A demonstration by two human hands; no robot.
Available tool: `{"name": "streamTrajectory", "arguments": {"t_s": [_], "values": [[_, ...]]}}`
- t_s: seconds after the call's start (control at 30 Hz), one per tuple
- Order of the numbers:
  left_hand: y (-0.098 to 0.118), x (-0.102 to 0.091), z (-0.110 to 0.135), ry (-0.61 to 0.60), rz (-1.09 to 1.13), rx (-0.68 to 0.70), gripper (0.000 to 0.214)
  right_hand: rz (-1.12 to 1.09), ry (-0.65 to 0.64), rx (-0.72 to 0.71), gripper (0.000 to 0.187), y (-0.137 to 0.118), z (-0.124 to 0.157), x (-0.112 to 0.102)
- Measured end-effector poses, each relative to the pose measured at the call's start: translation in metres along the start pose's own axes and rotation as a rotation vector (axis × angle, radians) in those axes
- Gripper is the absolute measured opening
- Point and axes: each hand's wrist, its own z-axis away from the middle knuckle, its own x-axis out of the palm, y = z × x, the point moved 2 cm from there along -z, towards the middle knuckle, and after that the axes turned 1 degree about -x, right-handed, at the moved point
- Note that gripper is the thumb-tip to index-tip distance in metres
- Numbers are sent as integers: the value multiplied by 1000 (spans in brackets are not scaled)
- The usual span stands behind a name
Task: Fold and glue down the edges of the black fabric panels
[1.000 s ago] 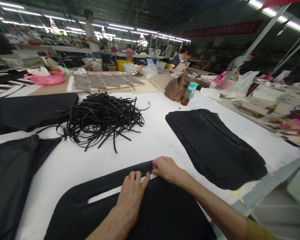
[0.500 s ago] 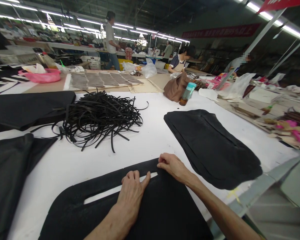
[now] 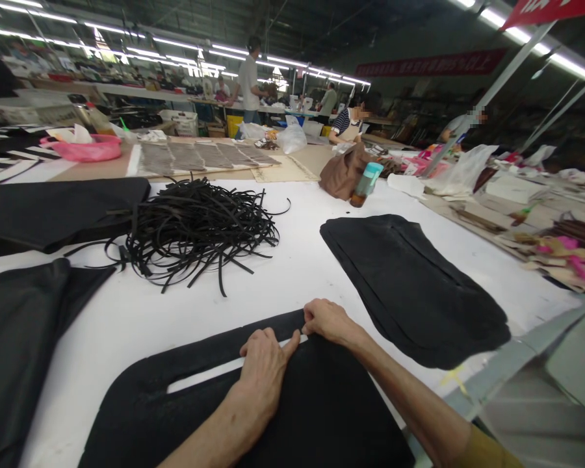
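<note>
A large black leather-like panel [image 3: 331, 403] lies flat before me, with a long narrow slot near its far edge where the white table shows through. My left hand [image 3: 263, 364] rests on the panel across the slot, fingers bent over the far side and thumb stretched toward the slot's right end. My right hand [image 3: 330, 322] pinches the panel's far edge just beyond that end; its fingertips are partly hidden.
On the white table [image 3: 292, 266] lie a tangled heap of thin black strips [image 3: 199, 227], stacked black panels [image 3: 414, 286] at right, and black sheets [image 3: 19, 325] at left. A brown bag [image 3: 344, 172] and a teal-lidded bottle [image 3: 365, 185] stand farther back.
My left hand has shifted slightly right along the slot, its thumb now closer to my right hand. My right hand has moved slightly left. A person in the background has walked right.
</note>
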Motion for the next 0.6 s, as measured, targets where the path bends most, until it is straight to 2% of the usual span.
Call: {"name": "streamTrajectory", "arguments": {"t_s": [0.1, 0.2, 0.37, 0.47, 0.6], "values": [[-1, -5, -1, -35, 41, 2, 68, 0, -14, 3, 10, -1, -2, -1], [-9, -1, 6, 53, 117, 11, 62, -5, -23, -6, 10, 1, -2, 1], [-35, 29, 36, 193, 153, 107, 50, -37, -17, -41, 11, 7, 0, 5], [-56, 46, 60, 201, 138, 92, 53, -58, -18, -52, 11, 9, 1, 5], [-78, 59, 86, 178, 149, 37, 56, -47, -16, -40, 10, 9, 4, 2]]}}
